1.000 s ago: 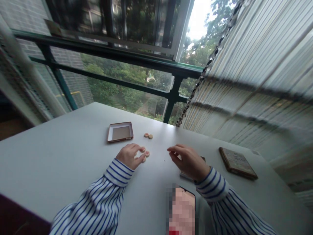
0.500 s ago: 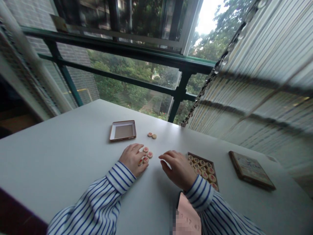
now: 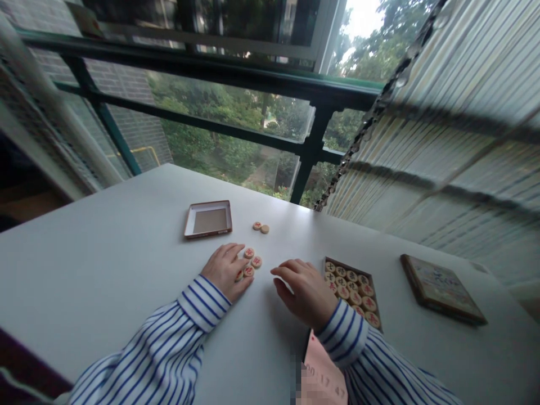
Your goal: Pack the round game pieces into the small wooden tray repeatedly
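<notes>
My left hand [image 3: 224, 270] lies on the white table [image 3: 105, 264] with its fingers stretched out over a small cluster of round wooden chess pieces [image 3: 250, 262] with red marks. My right hand [image 3: 304, 291] hovers just right of that cluster, fingers curved and apart, holding nothing. Right of my right hand lies a shallow box [image 3: 353, 291] filled with several more round pieces. Two loose pieces [image 3: 260, 227] sit farther back on the table. Both arms wear blue-striped sleeves.
An empty box lid [image 3: 208, 219] lies at the back near the window railing [image 3: 219, 73]. A flat brown board or box [image 3: 441, 288] lies at the right. A phone [image 3: 323, 377] rests near the table's front edge. Blinds [image 3: 455, 112] hang at the right.
My right hand has moved left, uncovering the box of pieces. My left hand has spread over the cluster of pieces. The view has shifted slightly.
</notes>
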The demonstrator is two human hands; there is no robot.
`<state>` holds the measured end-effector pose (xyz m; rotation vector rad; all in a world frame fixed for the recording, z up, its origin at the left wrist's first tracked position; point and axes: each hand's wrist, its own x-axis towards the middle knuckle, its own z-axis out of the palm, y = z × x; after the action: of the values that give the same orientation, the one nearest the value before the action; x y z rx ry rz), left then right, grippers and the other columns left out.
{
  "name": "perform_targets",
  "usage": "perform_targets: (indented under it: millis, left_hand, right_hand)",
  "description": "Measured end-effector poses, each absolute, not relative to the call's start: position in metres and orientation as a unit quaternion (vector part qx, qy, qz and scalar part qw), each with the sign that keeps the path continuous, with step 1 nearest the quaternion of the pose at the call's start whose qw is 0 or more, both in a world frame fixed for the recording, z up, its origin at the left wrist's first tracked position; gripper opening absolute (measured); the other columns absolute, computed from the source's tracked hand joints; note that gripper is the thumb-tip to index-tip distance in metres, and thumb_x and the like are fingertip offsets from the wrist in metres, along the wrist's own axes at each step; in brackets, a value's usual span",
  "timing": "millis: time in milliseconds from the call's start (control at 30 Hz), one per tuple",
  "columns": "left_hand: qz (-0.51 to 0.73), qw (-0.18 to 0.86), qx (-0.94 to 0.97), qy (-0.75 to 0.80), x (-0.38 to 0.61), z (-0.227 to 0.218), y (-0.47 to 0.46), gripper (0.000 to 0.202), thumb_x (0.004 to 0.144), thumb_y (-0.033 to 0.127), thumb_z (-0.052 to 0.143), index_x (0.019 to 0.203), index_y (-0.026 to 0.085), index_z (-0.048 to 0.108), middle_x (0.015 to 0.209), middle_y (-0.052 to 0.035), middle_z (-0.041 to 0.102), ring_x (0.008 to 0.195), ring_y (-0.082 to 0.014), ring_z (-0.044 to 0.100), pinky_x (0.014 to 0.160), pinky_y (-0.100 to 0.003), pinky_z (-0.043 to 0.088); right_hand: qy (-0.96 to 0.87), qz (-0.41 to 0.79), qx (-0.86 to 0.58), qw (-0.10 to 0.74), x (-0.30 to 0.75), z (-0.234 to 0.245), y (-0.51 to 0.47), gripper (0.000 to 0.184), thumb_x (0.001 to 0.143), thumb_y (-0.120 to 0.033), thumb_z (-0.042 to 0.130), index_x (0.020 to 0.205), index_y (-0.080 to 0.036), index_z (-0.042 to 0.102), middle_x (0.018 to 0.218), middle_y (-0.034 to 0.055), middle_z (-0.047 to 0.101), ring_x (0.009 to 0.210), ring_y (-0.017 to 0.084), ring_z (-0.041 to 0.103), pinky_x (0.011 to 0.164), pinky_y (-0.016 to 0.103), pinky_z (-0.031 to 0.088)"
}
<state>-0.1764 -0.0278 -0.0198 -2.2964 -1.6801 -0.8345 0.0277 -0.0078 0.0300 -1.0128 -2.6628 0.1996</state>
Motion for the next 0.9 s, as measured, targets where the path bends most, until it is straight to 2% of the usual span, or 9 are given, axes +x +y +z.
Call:
perform_targets:
  millis: [333,667,900]
  left_hand:
    - [-0.255,0.09,-0.789,-0.552,-0.1771,-0.0217,-0.026,0.022,0.07,0.031,0.053,0.08,0.015,0.065,0.106,-0.0136,0.053,0.1,-0.0266,0.046,0.089,-0.043,0.039]
    - [-0.279,0.081,-0.784,-0.548,-0.1754,-0.0158,-0.0264,0.021,0.068,0.031,0.055,0.08,0.015,0.063,0.101,-0.0127,0.057,0.096,-0.0254,0.05,0.086,-0.042,0.04]
    - [-0.302,0.091,-0.784,-0.535,-0.1741,-0.0146,-0.0264,0.023,0.07,0.038,0.056,0.078,0.017,0.061,0.1,-0.0104,0.059,0.093,-0.0243,0.052,0.082,-0.041,0.042]
  right_hand:
    - [-0.92,0.083,-0.352,0.149,0.0304,0.0274,-0.0078,0.024,0.082,-0.021,0.043,0.1,-0.022,0.058,0.091,0.0052,0.061,0.087,0.016,0.052,0.074,0.029,0.036]
    - [-0.919,0.083,-0.358,0.141,0.0311,0.0258,-0.0086,0.024,0.081,-0.022,0.043,0.1,-0.022,0.057,0.092,0.0048,0.061,0.087,0.017,0.052,0.074,0.029,0.036]
    - [-0.919,0.078,-0.361,0.142,0.0317,0.0244,-0.0062,0.024,0.081,-0.022,0.043,0.101,-0.022,0.057,0.092,0.0044,0.061,0.086,0.017,0.052,0.073,0.029,0.036]
